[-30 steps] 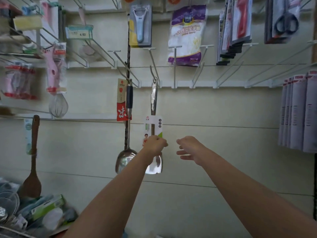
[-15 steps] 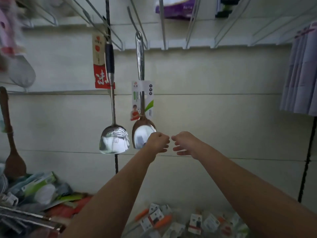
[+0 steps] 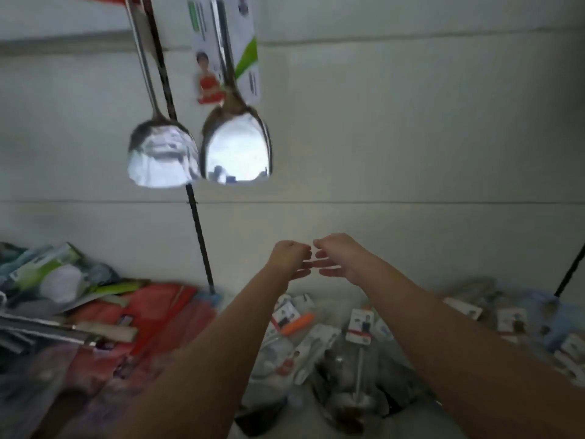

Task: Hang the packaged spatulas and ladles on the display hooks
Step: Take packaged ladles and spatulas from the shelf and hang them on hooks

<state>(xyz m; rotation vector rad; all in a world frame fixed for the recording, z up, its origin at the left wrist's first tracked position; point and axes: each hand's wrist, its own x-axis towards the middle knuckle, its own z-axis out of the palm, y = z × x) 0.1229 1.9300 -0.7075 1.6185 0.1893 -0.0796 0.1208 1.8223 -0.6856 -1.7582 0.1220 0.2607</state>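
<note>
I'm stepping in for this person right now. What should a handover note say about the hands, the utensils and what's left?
Left hand: loosely curled, holding nothing.
Right hand: fingers relaxed, holding nothing; both hover above the stock.
Done: two steel spatulas hang side by side, the bare-bladed left spatula and the right spatula with a white label card.
Left: a pile of packaged utensils lies below, still to hang. Hooks are out of frame.

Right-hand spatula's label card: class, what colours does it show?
White card with a green swoosh and a red-clad figure; head view.

pale panelled wall (image 3: 411, 137) crossed by a dark upright rail (image 3: 198, 229).
</note>
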